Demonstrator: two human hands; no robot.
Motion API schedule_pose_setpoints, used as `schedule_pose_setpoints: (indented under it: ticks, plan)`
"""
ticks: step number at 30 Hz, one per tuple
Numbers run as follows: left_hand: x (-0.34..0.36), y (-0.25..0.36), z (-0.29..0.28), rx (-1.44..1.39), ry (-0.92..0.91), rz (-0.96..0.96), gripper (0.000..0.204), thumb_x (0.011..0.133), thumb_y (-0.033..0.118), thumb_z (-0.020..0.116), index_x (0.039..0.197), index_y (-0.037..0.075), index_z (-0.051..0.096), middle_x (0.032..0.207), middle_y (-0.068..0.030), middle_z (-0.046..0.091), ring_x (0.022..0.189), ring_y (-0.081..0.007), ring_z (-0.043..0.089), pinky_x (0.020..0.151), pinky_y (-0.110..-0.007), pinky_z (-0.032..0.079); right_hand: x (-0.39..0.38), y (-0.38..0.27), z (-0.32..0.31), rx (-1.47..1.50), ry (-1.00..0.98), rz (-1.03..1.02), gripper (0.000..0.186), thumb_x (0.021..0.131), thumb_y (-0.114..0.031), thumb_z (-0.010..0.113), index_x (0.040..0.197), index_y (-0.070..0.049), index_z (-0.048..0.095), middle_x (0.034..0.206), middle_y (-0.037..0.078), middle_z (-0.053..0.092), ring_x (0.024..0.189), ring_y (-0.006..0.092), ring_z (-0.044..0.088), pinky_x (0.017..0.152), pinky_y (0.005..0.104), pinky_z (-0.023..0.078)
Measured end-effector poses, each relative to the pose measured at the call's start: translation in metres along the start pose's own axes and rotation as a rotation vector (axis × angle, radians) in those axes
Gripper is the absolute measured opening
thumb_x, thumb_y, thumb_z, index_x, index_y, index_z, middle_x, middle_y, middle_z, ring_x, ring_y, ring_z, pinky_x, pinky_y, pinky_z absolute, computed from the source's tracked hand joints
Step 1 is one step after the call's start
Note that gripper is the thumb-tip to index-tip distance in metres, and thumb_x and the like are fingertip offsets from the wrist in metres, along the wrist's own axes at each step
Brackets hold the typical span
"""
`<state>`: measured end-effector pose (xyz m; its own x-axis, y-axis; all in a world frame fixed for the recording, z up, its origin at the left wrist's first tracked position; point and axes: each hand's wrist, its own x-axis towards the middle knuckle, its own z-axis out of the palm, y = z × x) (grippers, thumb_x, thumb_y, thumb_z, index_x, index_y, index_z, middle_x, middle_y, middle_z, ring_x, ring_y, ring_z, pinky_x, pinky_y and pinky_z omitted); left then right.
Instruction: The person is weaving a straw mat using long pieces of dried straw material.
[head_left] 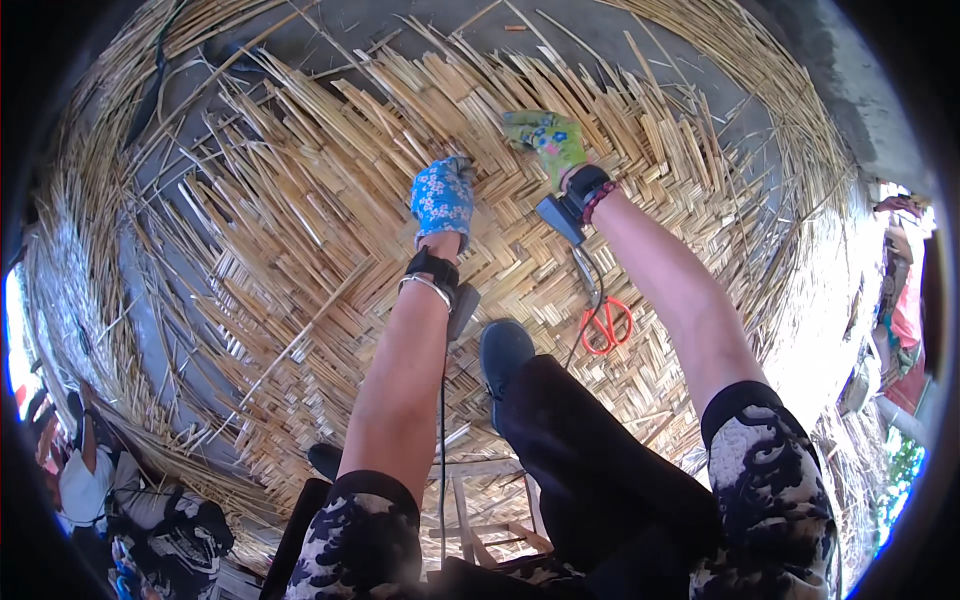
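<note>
- The woven mat (330,230) is the biggest thing here: flat pale straw-coloured strips plaited in a herringbone pattern, spread over grey ground and reaching out ahead of me and to both sides, with loose unwoven strip ends fanning out all round its rim.
- The strips under my hands run in 2 diagonal directions that cross each other; the patch I am pressing lies straight ahead of both arms, near the mat's middle.
- My leg in dark trousers and a dark blue shoe (503,350) rests on the mat between my 2 forearms.
- My left hand (442,198), in a blue flowered cloth glove, lies knuckles-up on the weave, fingers curled together down onto the strips; I cannot tell whether they pinch 1.
- My right hand (545,140), in a green flowered glove, reaches slightly farther forward, fingers bent down and close together onto the weave; whether they grip anything is hidden.
- Both hands sit near each other, the left nearer my body.
- Orange-handled scissors (606,322) lie flat on the mat beside my right forearm, blades pointing away from me, well behind the hands.
</note>
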<state>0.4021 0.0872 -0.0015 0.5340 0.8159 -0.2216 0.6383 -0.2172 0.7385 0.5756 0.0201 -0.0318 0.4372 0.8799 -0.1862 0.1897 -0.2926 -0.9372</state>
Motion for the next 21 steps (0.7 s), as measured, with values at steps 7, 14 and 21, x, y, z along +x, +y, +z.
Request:
schedule_pose_setpoints:
  ticks: [7, 14, 21]
  plan:
    - [0.01, 0.013, 0.009, 0.459, -0.165, 0.028, 0.02, 0.069, 0.022, 0.062, 0.082, 0.008, 0.064, 0.088, -0.0121, 0.06, 0.082, -0.0299, 0.057, 0.069, -0.034, 0.047, -0.028, 0.013, 0.001, 1.003, 0.213, 0.142, 0.029, 0.085, -0.016, 0.038, 0.094, 0.006, 0.055, 0.103, 0.023, 0.054, 0.094, 0.032, 0.053, 0.08, 0.0461, 0.043]
    - [0.008, 0.05, 0.048, -0.375, -0.013, 0.244, 0.028, 0.072, 0.007, 0.057, 0.1, 0.004, 0.054, 0.084, -0.0131, 0.055, 0.076, -0.0293, 0.057, 0.065, -0.035, 0.047, -0.036, 0.023, -0.024, 0.529, 0.378, 0.175, 0.02, 0.078, -0.003, 0.048, 0.095, -0.001, 0.058, 0.091, 0.008, 0.06, 0.082, 0.0194, 0.056, 0.073, 0.0269, 0.045]
    - [0.039, 0.05, 0.055, 0.284, -0.241, 0.267, 0.023, 0.067, 0.019, 0.058, 0.087, 0.008, 0.064, 0.076, -0.0141, 0.061, 0.074, -0.0305, 0.058, 0.066, -0.037, 0.046, -0.023, -0.003, -0.077, 0.467, 0.012, 0.022, 0.027, 0.083, -0.02, 0.046, 0.105, -0.006, 0.051, 0.109, 0.007, 0.052, 0.097, 0.0222, 0.052, 0.074, 0.0322, 0.044]
